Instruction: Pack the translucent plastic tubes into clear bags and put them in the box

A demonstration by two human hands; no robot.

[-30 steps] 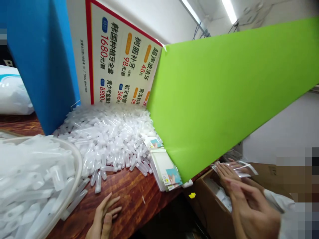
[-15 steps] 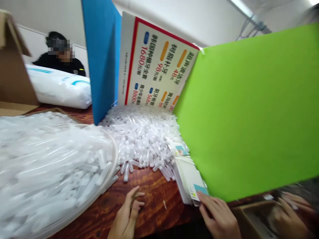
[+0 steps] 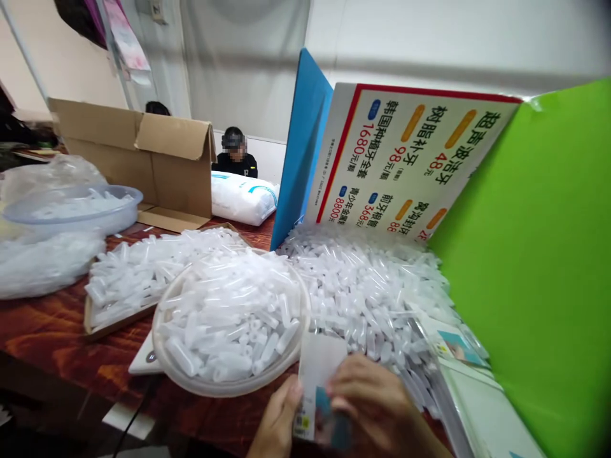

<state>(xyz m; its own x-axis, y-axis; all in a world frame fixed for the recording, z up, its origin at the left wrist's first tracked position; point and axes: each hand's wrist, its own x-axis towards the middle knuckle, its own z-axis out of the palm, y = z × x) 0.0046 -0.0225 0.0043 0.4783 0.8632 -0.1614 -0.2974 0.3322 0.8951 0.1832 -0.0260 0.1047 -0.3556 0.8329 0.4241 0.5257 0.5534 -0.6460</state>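
Low in the head view, a flat white printed packet (image 3: 322, 359) with a teal picture panel is between my hands. My left hand (image 3: 277, 420) pinches its left edge, thumb on the front. From the right, my right hand (image 3: 375, 397) closes its fingers over the packet's face, slightly blurred. A stack of similar packets (image 3: 496, 397) lies to the right, against the green board. Just beyond my hands is a heap of small translucent white plastic tubes (image 3: 363, 286). To the left, a round clear tub (image 3: 165, 369) is filled with more of these tubes.
Upright boards, blue (image 3: 305, 146), printed white (image 3: 405, 159) and green (image 3: 534, 242), wall in the heap. Leftward are a cardboard tray (image 3: 88, 318) of tubes, a bluish basin (image 3: 119, 207), a plastic bag (image 3: 42, 267) and an open carton (image 3: 176, 172). A person (image 3: 236, 159) sits behind a white package (image 3: 245, 200).
My right hand has come away from the stack with a packet, and my left hand has closed on it too. The view has swung left, showing more of the table.
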